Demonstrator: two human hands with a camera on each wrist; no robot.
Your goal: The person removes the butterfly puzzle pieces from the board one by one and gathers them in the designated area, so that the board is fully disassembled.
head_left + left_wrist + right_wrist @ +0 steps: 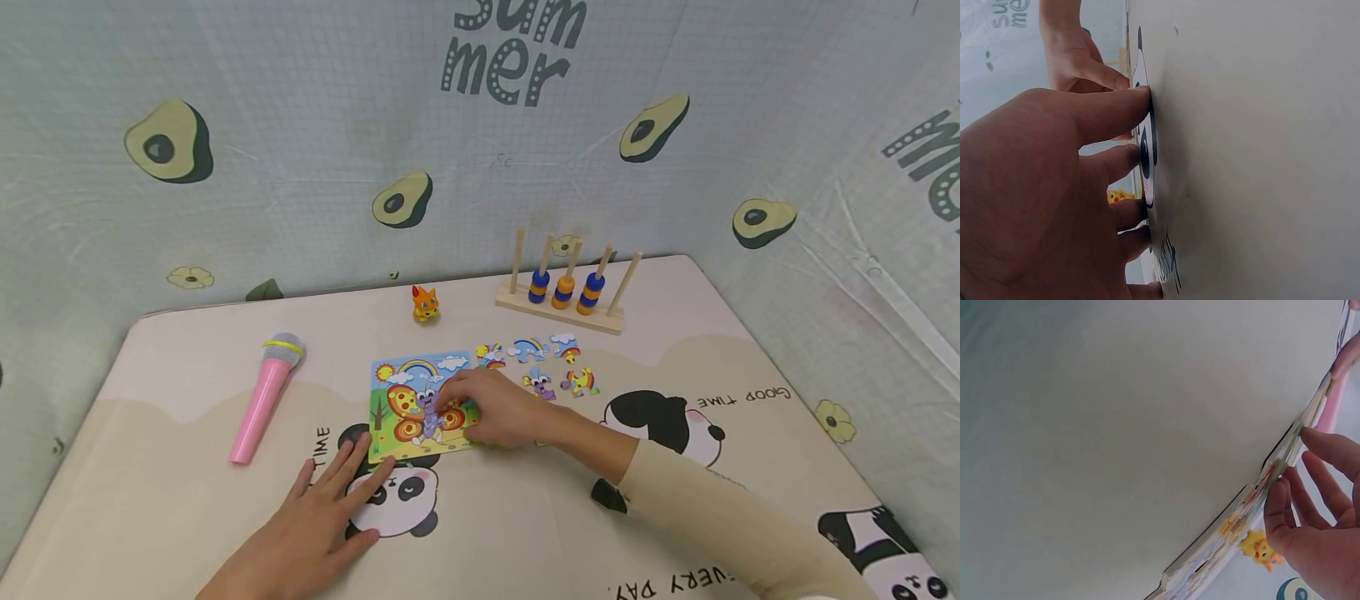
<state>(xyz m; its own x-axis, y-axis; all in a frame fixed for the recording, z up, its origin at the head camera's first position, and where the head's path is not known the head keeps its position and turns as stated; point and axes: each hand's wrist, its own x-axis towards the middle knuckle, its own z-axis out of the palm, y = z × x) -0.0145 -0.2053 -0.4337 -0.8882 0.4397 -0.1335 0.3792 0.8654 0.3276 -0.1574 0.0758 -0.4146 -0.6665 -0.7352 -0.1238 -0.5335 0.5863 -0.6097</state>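
Note:
A butterfly jigsaw puzzle board lies flat on the table, its picture showing a sun, rainbow and purple butterfly. My right hand is over the board's right side and covers part of it. In the right wrist view, the thumb and fingers of that hand pinch a thin puzzle piece low over the board. My left hand rests with spread fingers on the tablecloth, fingertips right at the board's lower left edge. Several loose puzzle pieces lie to the board's right.
A pink toy microphone lies at the left. Behind the board stands a small orange toy animal. A wooden peg stand with blue and orange beads is at the back right. The panda-print tablecloth reaches a fabric-covered back wall.

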